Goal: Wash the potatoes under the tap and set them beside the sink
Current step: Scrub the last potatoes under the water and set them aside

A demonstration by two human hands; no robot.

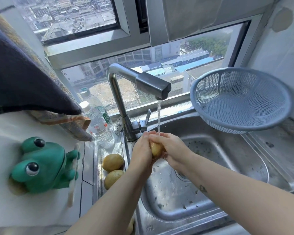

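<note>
The left hand point(140, 150) and right hand point(172, 146) curl around a smooth oval potato point(156, 149) under the tap point(153, 84) stream, over a steel sink point(210, 167); two potatoes point(112, 162) lie beside it.

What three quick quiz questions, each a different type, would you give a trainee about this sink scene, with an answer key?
1. True or false: water is running from the tap.
2. The left hand and right hand together hold: A a sponge, B a potato, C a cup.
3. Fill the gap: the blue basket rests at the ____ side of the sink.
Key: 1 true; 2 B; 3 right.
</note>
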